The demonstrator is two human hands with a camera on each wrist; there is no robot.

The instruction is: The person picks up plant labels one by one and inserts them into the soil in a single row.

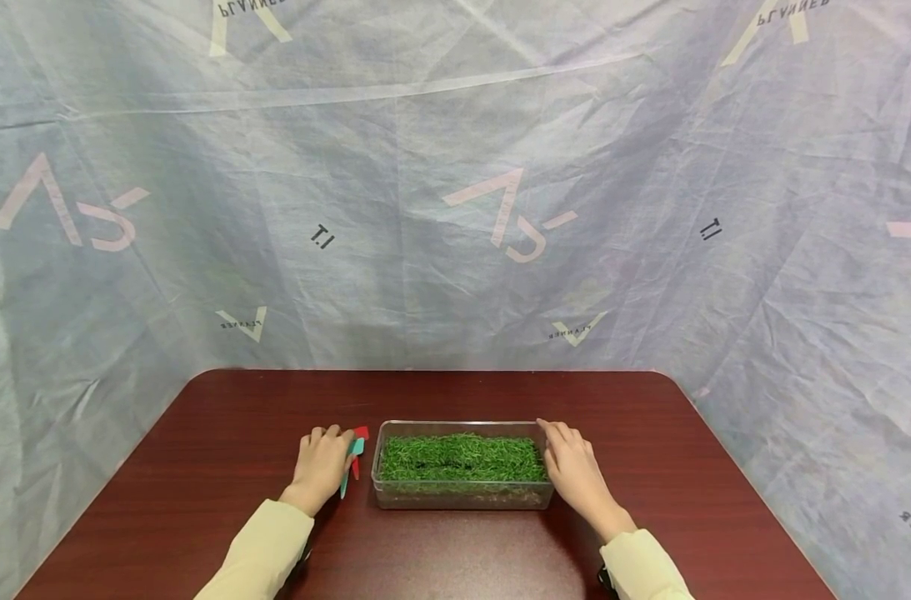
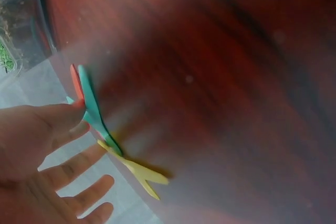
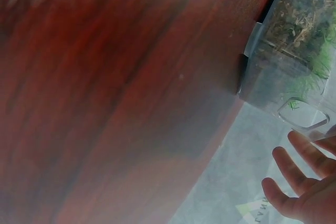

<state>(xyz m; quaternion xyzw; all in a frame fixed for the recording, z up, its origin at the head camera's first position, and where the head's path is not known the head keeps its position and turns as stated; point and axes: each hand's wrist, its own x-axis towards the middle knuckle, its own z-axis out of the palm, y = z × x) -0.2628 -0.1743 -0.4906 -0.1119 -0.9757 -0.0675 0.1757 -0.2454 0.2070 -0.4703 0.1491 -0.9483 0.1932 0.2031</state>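
Note:
My left hand (image 1: 320, 467) is at the left of the clear plastic box, its thumb and index finger pinching a teal T-shaped plant label (image 2: 92, 100). A red plant label (image 1: 356, 468) lies right against the teal one, partly hidden by it and the thumb. By the middle fingertip in the left wrist view is a yellow label (image 2: 137, 170). Green grass (image 1: 463, 457) fills the clear box (image 1: 463, 497). On the box's right end rests my right hand (image 1: 578, 473), fingers extended at the rim; its thumb is hard to make out.
The box stands mid-way across a dark red wooden table (image 1: 463, 554). A grey printed cloth (image 1: 395, 208) hangs behind the table and along its sides. In the right wrist view, the box's end wall has an oval handle (image 3: 303, 115), with brownish bedding under the grass.

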